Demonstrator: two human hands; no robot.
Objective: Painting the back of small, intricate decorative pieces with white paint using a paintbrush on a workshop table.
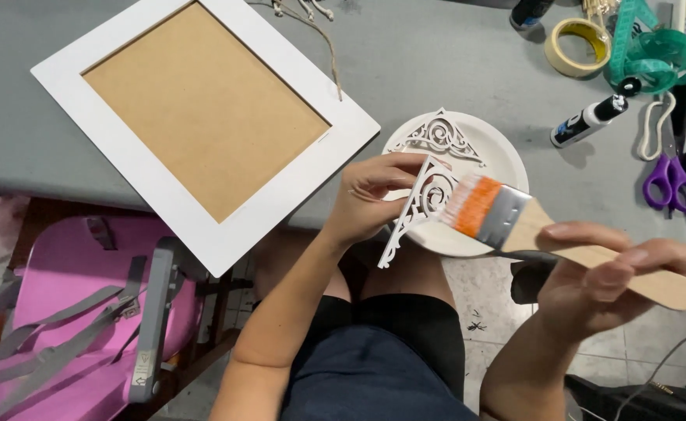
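Left hand (pixel 370 195): fingers pinched on a white fretwork bracket (pixel 421 206), holding it by its upper edge, tilted, just above the near rim of the plate.
Right hand (pixel 615 273): closed around the wooden handle of a flat paintbrush (pixel 506 222); the orange and white bristles touch the bracket's right side.
Plate (pixel 506 160): white, round, on the grey bench (pixel 436 54) at its near edge; a second white fretwork piece (pixel 440 136) lies in it.
Picture frame (pixel 202 117): white border, brown backing board, lying flat on the bench left of the plate, one corner overhanging the edge.
Far right of bench: roll of tape (pixel 576 47), green measuring tape (pixel 650 54), glue bottle (pixel 588 121), purple scissors (pixel 670 179).
Below left: pink chair (pixel 70 312) with grey straps.
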